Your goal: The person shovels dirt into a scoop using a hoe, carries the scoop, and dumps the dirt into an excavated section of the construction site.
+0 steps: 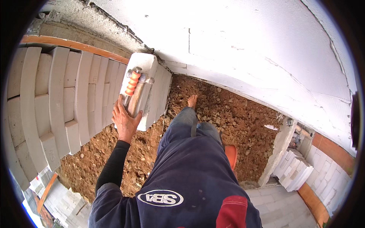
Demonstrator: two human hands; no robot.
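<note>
My left hand point(126, 121) reaches to the near end of a stack of white blocks point(152, 87), fingers and thumb spread apart over its top edge. Between the thumb and fingers lie the lower ends of a hand tool with a ribbed orange grip point(132, 84) and a wooden-handled tool point(135, 100) with a rounded metal head. The fingertips are beside or touching these tools; no closed grip shows. Exactly what kind the orange-gripped tool is, I cannot make out. My right hand is out of view.
Stacked pale blocks point(55, 91) line the left, below an orange-brown board point(76, 45). A white block wall point(243, 45) rises ahead. My bare foot point(192, 101) stands on rough brown soil point(243, 121). An orange object point(231, 155) is beside my right leg; more blocks point(292, 171) lie at right.
</note>
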